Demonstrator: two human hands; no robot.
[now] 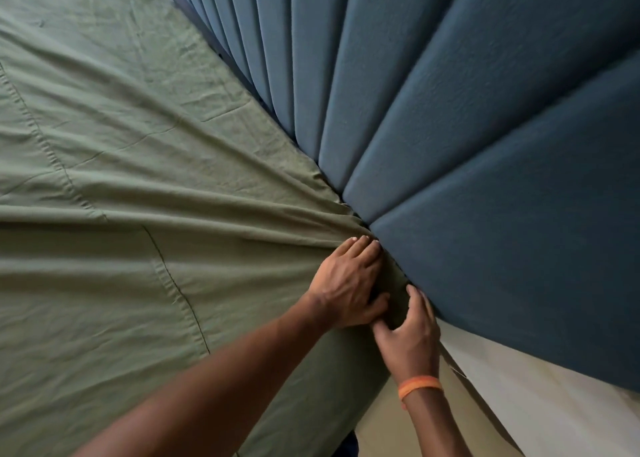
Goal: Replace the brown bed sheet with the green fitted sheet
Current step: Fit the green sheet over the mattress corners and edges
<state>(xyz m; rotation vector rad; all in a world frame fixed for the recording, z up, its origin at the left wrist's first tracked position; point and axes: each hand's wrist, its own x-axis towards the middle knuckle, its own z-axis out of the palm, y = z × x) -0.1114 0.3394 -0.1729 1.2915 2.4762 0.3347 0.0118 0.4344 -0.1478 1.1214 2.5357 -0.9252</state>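
Green fitted sheet (138, 214) covers left and centre frame, creases converging on corner lower centre. Left hand (346, 283) flat, fingers straight, pressing sheet there. Right hand (408, 335), orange wristband (420, 385), fingers curled pinching sheet edge beside blue padded headboard (485, 144), right.

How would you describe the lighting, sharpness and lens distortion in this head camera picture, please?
Head view: soft, even light, no glare; wide-angle bending fans the blue headboard panels outward; the green fitted sheet and both hands look sharp; the forearm at the bottom edge is slightly soft.
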